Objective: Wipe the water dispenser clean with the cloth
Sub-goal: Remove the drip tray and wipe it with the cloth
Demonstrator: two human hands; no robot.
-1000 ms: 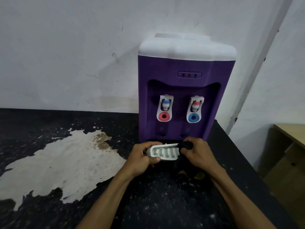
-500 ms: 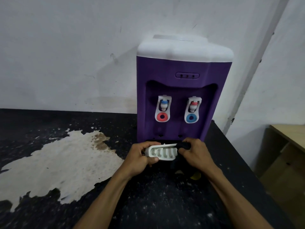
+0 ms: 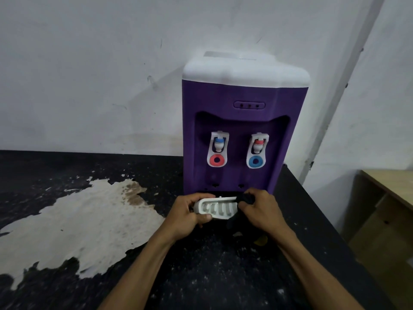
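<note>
A purple water dispenser (image 3: 243,95) with a white top stands on a black counter (image 3: 201,271) against the wall. It has two white taps, one with a red ring and one with a blue ring. At its base, my left hand (image 3: 186,214) grips the left end of the white slotted drip tray (image 3: 218,208), tilted toward me. My right hand (image 3: 260,209) holds a dark cloth (image 3: 247,199) pressed on the tray's right end. Part of the cloth hangs below the tray.
A large pale patch (image 3: 73,222) of worn surface spreads over the counter's left side. The counter's right edge drops off near a wooden desk (image 3: 388,198). A small yellowish scrap (image 3: 260,240) lies under my right wrist.
Both hands stay on the tray and cloth at the dispenser's base. The view has shifted slightly; no clear movement of the tray.
</note>
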